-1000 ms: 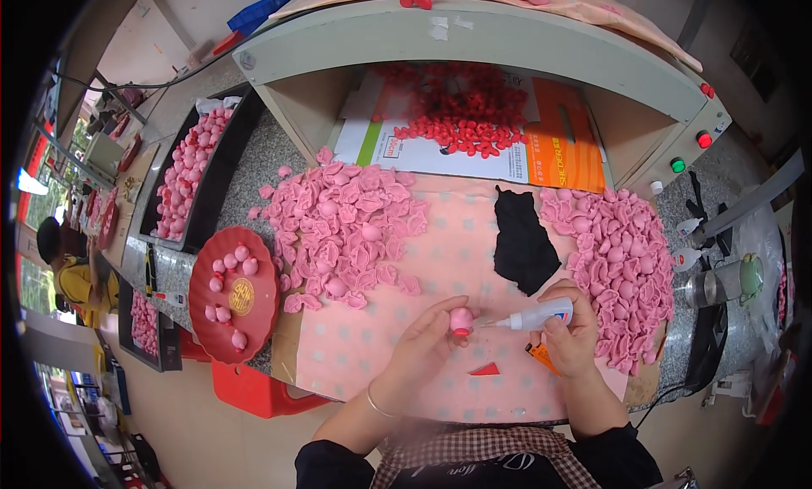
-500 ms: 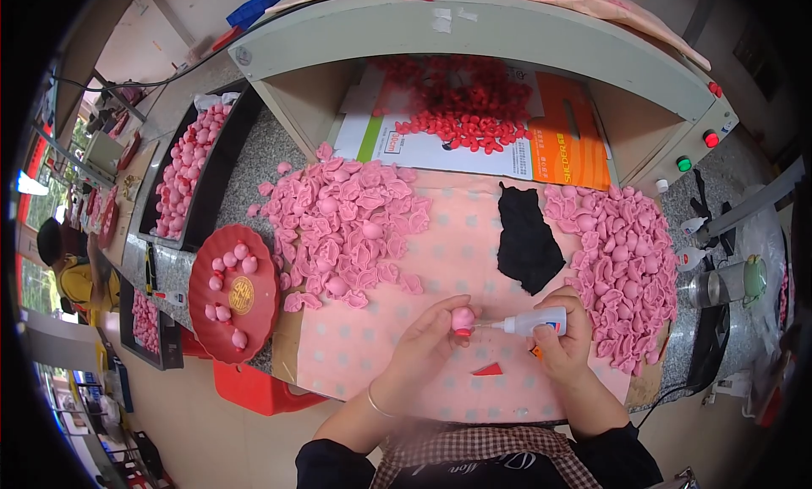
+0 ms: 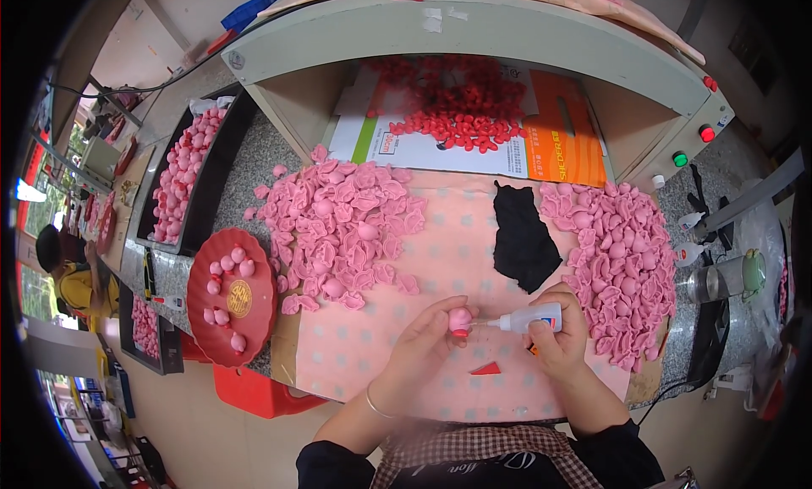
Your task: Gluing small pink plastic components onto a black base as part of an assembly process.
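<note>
My left hand (image 3: 427, 332) pinches a small pink ball-shaped piece (image 3: 458, 316) with a red part at its lower end. My right hand (image 3: 560, 332) is wrapped round a white squeeze bottle (image 3: 523, 319), tipped on its side. The bottle's thin nozzle points left and reaches the pink piece, close to the red part; whether it touches cannot be made out. Just below the hands, a small red triangular scrap (image 3: 486, 369) lies on the pink dotted cloth (image 3: 355, 362). A crumpled black cloth (image 3: 524, 239) lies beyond my right hand.
Pink petal-like pieces (image 3: 338, 227) are heaped at left, with another pink heap (image 3: 626, 269) at right. Small red parts (image 3: 457, 129) lie inside a grey open-fronted box (image 3: 474, 32). At left are a red plate (image 3: 224, 320) and a black tray (image 3: 222, 146) of pink balls.
The view has shifted very slightly. Both hands keep nearly the same pose, with the bottle's nozzle still at the pink piece.
</note>
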{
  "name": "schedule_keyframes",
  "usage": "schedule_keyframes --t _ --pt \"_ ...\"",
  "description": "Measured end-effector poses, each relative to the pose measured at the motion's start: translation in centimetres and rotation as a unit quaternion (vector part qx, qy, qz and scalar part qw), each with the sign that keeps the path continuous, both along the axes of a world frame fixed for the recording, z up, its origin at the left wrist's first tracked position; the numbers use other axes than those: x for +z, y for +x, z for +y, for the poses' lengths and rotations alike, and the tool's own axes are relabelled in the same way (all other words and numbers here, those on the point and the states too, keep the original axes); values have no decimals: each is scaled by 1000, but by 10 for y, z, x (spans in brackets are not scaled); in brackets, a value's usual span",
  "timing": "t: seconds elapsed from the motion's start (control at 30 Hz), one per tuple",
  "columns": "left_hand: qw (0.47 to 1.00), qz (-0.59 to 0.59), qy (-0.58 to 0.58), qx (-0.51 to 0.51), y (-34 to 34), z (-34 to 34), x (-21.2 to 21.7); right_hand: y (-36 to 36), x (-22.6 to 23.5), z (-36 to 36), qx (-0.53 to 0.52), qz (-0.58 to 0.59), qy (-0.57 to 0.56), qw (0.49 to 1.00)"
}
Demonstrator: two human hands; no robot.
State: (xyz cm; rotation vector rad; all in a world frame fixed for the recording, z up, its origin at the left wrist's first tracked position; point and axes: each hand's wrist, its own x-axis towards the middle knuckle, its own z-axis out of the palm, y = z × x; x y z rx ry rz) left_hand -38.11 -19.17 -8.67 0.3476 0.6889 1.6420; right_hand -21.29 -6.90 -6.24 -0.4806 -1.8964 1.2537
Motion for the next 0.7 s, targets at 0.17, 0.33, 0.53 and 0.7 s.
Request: schedule_keyframes --t 0.17,0.33,0.53,0.7 --pt "1000 5 5 1 0 -1 2 -1 3 -5 -17 6 -46 999" --pt "1000 3 5 0 0 -3 1 -2 5 -8 -36 7 -80 996" --pt "1000 0 9 0 -1 -3 0 -4 5 -9 -46 30 -115 992" --pt "1000 5 -3 2 0 -4 3 -2 8 -9 -26 4 -89 996"
